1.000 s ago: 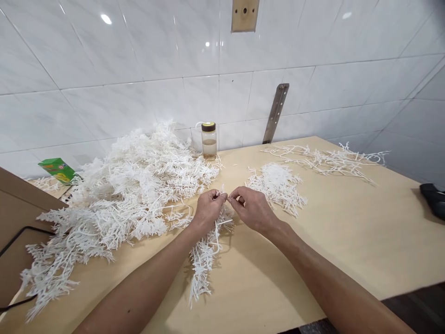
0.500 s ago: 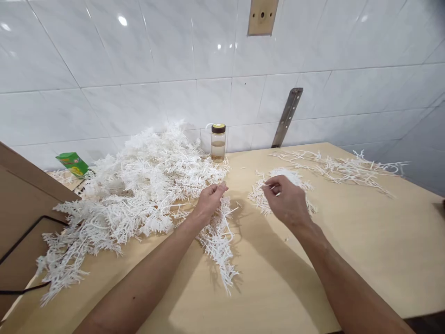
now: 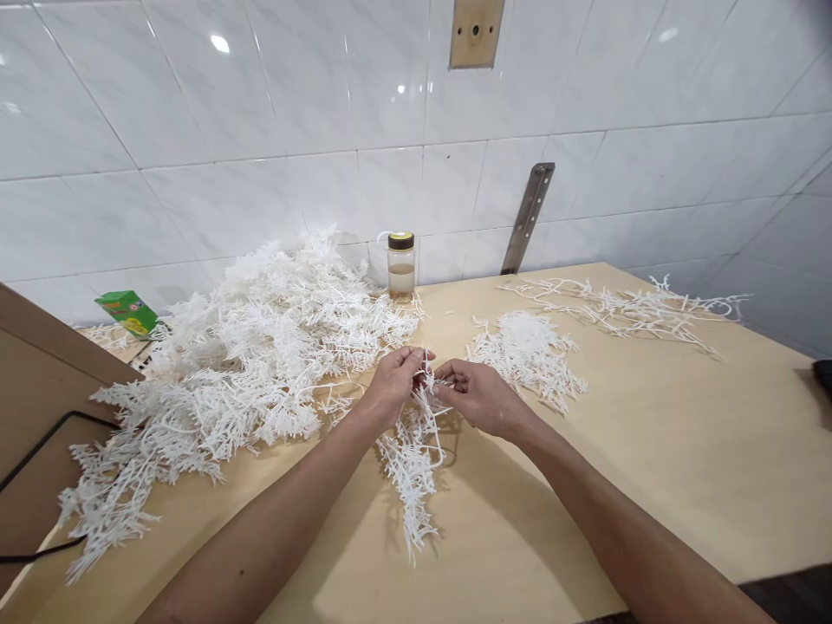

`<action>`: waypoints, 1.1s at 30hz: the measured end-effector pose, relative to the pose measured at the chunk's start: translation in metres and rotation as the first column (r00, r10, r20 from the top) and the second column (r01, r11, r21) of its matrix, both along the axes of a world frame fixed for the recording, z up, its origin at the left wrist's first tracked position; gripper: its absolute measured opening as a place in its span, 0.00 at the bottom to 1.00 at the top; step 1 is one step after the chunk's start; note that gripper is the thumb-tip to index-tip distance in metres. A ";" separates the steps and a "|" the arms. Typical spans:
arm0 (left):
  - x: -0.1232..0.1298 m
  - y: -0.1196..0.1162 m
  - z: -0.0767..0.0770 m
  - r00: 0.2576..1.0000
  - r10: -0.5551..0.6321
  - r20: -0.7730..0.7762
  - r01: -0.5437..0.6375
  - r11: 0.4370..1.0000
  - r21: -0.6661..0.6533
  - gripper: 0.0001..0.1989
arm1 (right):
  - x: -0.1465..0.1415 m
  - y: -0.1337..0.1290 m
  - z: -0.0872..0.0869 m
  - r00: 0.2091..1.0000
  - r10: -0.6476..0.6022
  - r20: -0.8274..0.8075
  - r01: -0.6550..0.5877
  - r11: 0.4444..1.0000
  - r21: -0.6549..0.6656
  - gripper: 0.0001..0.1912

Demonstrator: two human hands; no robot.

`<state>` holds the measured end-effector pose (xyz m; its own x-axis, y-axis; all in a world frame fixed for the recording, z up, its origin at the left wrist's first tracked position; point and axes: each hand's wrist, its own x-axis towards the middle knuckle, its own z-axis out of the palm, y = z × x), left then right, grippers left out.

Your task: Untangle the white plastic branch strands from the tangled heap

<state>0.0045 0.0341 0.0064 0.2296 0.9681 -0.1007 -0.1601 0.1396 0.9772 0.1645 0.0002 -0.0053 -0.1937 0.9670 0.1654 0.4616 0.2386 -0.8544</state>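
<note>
My left hand (image 3: 396,381) is closed on the upper end of a white plastic branch (image 3: 412,485), whose feathery sprigs hang down toward me over the table. Close beside it, my right hand (image 3: 477,394) has its thumb and fingers pinched at the branch's upper twigs; the exact spot between the fingertips is partly hidden. To the left lies a big heap of similar white branches (image 3: 260,329). Just past my right hand is a low pile of small white sprigs (image 3: 526,355), cut or pulled loose.
Bare white stems (image 3: 637,312) lie at the back right of the wooden table (image 3: 682,451). A jar with a dark lid (image 3: 401,269) stands by the tiled wall. A green box (image 3: 128,314) and a brown panel (image 3: 52,373) are at the left. A metal bracket (image 3: 528,217) leans against the wall.
My right hand has moved left from above the small sprig pile to the branch in my left hand. My left hand keeps its hold. The camera view has shifted slightly.
</note>
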 end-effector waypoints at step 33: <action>-0.009 -0.003 0.010 0.923 -0.240 -0.299 0.283 0.953 0.107 0.18 | 0.007 0.006 0.001 0.925 -0.223 -0.307 0.267 0.958 0.108 0.15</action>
<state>-0.0044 0.0308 0.0166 0.4596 0.8861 -0.0603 0.1454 -0.0081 0.9893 0.1719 0.0061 -0.0047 0.1236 0.9393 0.3200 0.2599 0.2806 -0.9240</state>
